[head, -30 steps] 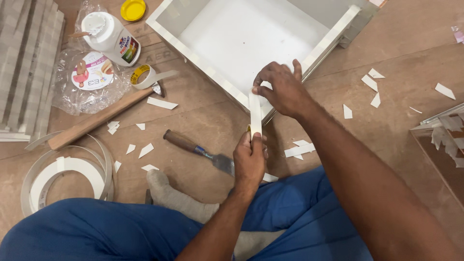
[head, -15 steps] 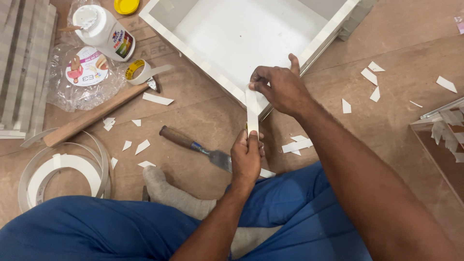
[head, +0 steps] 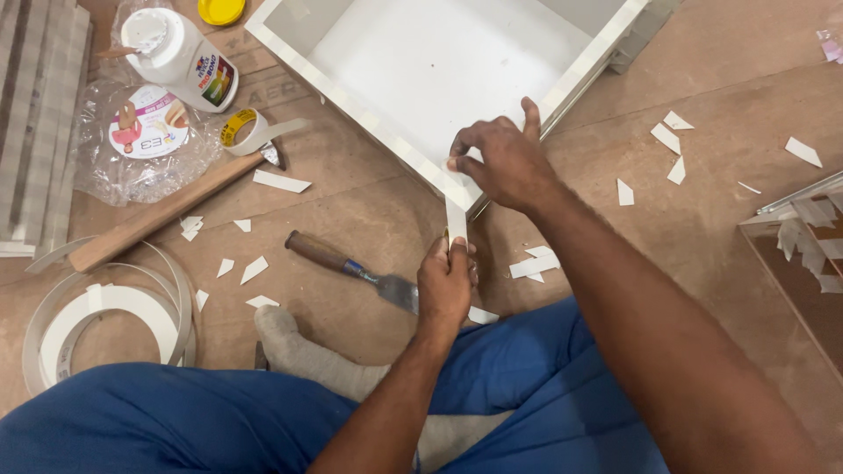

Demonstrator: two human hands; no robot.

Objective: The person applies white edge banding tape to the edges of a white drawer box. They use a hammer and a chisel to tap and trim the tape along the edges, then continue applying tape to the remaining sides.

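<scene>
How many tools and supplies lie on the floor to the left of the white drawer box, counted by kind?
Glue bottle: 1
Yellow cap: 1
Small tape roll: 1
Hammer: 1
Chisel: 1
Coil of white edge banding: 1
Plastic bag: 1
Total: 7

Brown board floor (head: 720,105) littered with white offcuts (head: 676,145).

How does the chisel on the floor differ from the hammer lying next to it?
The chisel has a short dark handle and a flat metal blade; the hammer has a long pale wooden handle with a small metal head. The chisel lies close to the left hand, its blade nearly under it; the hammer lies farther off, by the glue bottle. Both rest untouched on the brown board floor.
</scene>
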